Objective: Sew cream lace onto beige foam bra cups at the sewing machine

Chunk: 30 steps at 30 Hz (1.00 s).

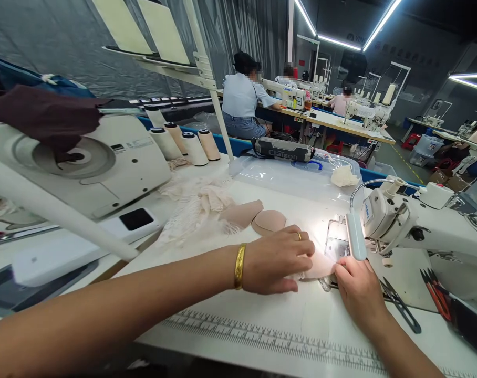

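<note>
A beige bra cup piece (318, 266) lies on the white table below the lamp, in front of the sewing machine (384, 215). My left hand (276, 260) reaches over its left end, palm down, with fingers and thumb apart. At the piece's right edge, my right hand (356, 286) is closed in a pinch on the fabric, beside the needle plate (336, 247). Two more beige cup pieces, one flat (242, 213) and one rounded (268, 221), lie beyond my left hand. Cream lace (195, 207) is heaped to their left.
Thread snips (402, 307) lie right of my right hand, near red-handled tools (435, 294). A ruler strip (262, 336) runs along the front edge. Thread cones (194, 148) and another machine (120, 157) stand left. Behind are a plastic box (286, 176) and seated people (242, 100).
</note>
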Available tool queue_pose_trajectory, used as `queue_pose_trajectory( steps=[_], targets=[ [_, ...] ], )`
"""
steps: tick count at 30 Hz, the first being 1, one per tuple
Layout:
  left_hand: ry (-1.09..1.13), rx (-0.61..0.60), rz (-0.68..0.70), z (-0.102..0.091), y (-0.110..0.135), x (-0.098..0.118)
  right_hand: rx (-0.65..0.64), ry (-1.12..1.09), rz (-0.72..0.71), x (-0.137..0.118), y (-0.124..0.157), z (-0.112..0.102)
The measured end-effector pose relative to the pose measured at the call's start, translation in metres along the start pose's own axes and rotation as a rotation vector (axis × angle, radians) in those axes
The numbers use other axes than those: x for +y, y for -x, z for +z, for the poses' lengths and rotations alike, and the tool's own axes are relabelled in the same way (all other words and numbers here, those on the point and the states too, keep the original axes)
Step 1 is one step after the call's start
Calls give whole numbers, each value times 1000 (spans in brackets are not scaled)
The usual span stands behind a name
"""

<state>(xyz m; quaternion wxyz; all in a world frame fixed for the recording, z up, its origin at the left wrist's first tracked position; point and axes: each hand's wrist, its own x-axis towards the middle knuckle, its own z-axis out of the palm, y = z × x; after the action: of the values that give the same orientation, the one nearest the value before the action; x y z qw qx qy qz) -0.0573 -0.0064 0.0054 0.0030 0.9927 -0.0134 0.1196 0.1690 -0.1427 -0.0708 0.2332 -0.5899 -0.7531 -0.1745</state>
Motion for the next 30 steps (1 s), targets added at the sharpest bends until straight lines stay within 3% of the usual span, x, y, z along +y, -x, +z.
queue_pose_trajectory(
  steps=[3,9,14,23,30],
  targets=[
    [36,48,39,10,-12,10,-16,17,5,2,0,1],
    [-176,54,-74,50,-40,9,-34,-14,17,13,3,-8],
    [-171,109,7,56,-43,12,-160,-134,-43,15,5,-24],
    [-67,148,-10,75,-44,9,-305,-129,-88,20,2,-34],
    [8,135,-25,93,-50,-2,-219,-191,-119,25,7,-32]
  ],
)
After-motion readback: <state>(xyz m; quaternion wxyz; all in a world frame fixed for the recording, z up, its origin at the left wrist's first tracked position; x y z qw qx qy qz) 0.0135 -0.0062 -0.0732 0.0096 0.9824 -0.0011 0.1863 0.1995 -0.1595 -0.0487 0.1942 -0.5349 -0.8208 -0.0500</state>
